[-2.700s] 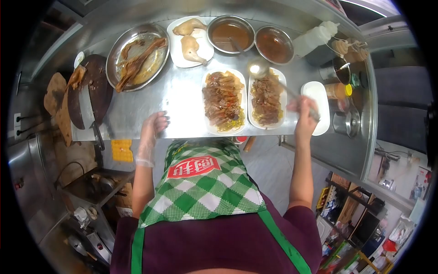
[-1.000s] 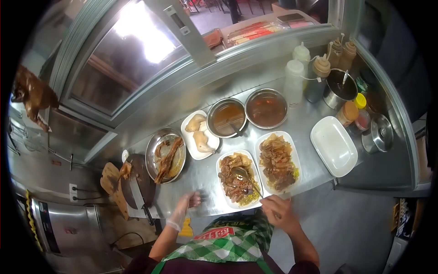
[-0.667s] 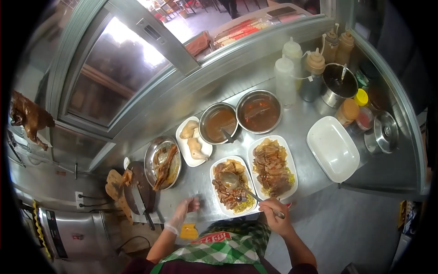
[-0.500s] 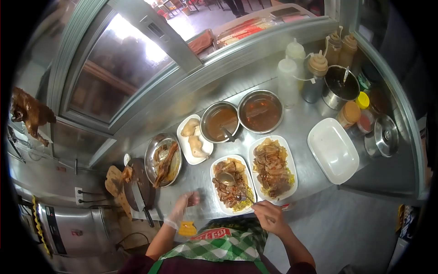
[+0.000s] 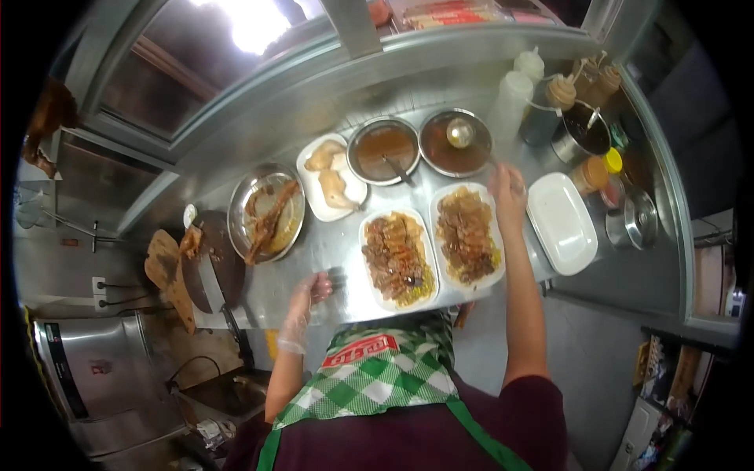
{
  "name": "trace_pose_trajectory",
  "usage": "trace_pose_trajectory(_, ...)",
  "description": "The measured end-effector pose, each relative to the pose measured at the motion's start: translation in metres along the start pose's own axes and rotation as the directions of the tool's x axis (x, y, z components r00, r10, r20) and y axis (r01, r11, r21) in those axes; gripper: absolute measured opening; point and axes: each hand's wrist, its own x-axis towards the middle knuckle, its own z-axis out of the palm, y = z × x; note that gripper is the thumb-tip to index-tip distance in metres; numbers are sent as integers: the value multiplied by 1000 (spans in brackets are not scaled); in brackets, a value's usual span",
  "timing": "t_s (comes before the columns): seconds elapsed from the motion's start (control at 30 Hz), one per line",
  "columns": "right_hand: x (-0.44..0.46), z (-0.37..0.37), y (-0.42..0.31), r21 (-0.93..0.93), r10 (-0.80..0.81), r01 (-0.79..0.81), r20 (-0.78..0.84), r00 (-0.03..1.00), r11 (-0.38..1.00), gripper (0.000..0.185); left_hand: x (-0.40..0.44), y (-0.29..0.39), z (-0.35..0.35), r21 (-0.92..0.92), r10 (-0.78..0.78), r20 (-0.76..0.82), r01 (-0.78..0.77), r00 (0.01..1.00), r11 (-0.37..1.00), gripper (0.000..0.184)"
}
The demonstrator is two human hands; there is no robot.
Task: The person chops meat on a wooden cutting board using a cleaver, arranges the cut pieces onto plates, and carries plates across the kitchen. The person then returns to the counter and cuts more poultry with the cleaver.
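Note:
My right hand [image 5: 507, 187] grips the handle of a ladle [image 5: 459, 133], whose round bowl is over the right steel bowl [image 5: 445, 169] of reddish-brown sauce. My left hand [image 5: 311, 292], in a clear plastic glove, hovers by the counter's front edge with its fingers loosely apart and nothing in them. Two white dishes stand side by side in front of me. The left dish [image 5: 380, 298] and the right dish [image 5: 484, 276] both hold sliced brown meat with yellow-green bits at the near end.
A second sauce bowl [image 5: 363, 170] has a dark-handled utensil in it. Pale poultry pieces lie on a white plate [image 5: 314, 199]. A steel basin [image 5: 290, 235] holds roasted meat. At left, a cleaver [image 5: 210, 284] rests on a round board. At right are a white dish [image 5: 562, 224] and squeeze bottles [image 5: 512, 106].
My right hand has carried the ladle from the left meat dish up to the right sauce bowl. My left hand stays near the front edge. The camera view has shifted.

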Motion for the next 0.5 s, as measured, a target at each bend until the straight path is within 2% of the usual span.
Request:
trace_pose_trajectory(0.03, 7, 4, 3, -21, -13, 14, 23, 1000, 1000, 28, 4, -10, -7, 11, -28, 9, 28, 1000, 1000, 39)
trace_pose_trajectory(0.13, 22, 8, 8, -72, -6, 14, 108, 994, 997, 37, -1, -22, -12, 14, 16, 42, -17, 999, 1000, 40)
trace_pose_trajectory(0.23, 12, -3, 4, -106, 127, -120, 55, 990, 987, 49, 2, -31, -18, 78, 4, 112, -13, 994, 997, 48)
trace_pose_trajectory(0.33, -19, -44, -2, -142, 149, -157, -66, 987, 977, 55, -3, -4, 0, 137, 18, 201, -47, 979, 989, 56)
trace_pose_trajectory(0.43, -75, -92, 9, -215, 221, -276, -251, 943, 937, 32, -6, 15, 20, 170, 17, 287, -69, 958, 983, 60)
trace_pose_trajectory(0.5, -113, -119, 34, -184, 355, -416, -293, 888, 890, 26, 7, 13, 26, 161, 14, 377, -80, 926, 984, 62)
